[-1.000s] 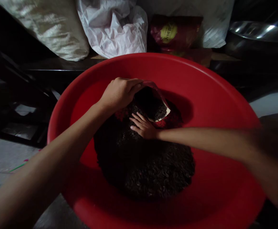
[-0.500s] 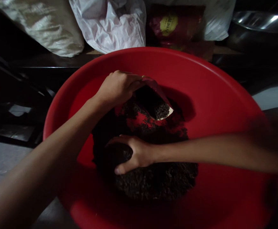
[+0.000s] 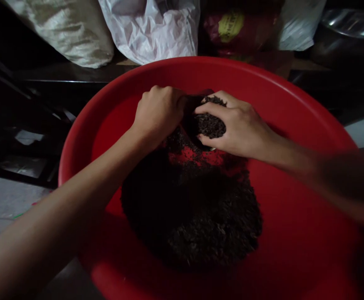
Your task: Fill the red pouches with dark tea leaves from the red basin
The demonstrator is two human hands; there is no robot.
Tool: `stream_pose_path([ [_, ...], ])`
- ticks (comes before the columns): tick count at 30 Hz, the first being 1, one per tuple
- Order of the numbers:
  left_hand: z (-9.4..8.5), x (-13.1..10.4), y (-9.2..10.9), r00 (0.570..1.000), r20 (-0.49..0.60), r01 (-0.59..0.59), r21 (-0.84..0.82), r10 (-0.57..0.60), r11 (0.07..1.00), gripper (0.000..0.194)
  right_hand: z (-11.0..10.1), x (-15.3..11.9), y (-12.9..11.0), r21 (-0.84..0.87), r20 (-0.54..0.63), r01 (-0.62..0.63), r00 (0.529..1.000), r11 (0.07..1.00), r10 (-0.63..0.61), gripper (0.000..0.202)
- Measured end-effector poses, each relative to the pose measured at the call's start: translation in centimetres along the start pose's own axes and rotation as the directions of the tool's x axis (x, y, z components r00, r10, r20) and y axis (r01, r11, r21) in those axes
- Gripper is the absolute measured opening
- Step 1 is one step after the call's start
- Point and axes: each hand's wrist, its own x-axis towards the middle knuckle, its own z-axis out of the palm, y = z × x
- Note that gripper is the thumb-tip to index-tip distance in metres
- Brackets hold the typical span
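While a clump of dark, leaf-like bits is being gripped between the curved fingers and thumb of the right hand, a dark red pouch is being grasped at its edge by the left hand, whose fingertips are being hidden. The clump is being held at the pouch's mouth, above the dark pile that is being contained by a wide red basin. Behind the rim, a pale sack, a white bag and a yellow-labelled package are being supported by a dark bench.
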Motion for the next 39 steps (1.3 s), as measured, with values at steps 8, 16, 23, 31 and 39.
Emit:
stream_pose_path([
  [8,0.1,-0.6,2.9,0.956,0.211,0.233,-0.126,-0.204,0.964,0.027,0.9,-3.2,-3.9,-0.051,-0.003,0.215,0.976,0.975,-0.216,0.044],
  [16,0.2,-0.2,2.5,0.974,0.207,0.155,-0.330,-0.088,0.931,0.031,10.7,-9.6,-2.9,0.212,0.501,-0.106,0.865,0.971,-0.015,0.060],
  [23,0.0,0.2,1.7,0.971,0.200,0.185,-0.303,-0.127,0.935,0.026,10.6,-9.7,-4.8,0.480,0.669,-0.445,0.743,0.756,0.012,0.078],
  [31,0.6,0.6,-0.4,0.916,0.312,0.346,-0.288,-0.254,0.893,0.025,5.2,-6.9,-11.4,0.661,0.581,-0.263,0.773,0.703,-0.257,0.074],
  [39,-0.6,0.9,-0.2,0.998,0.067,-0.009,-0.165,0.020,0.986,0.025,-0.8,-1.7,-7.3,0.212,0.219,0.064,0.969,0.975,-0.111,0.048],
])
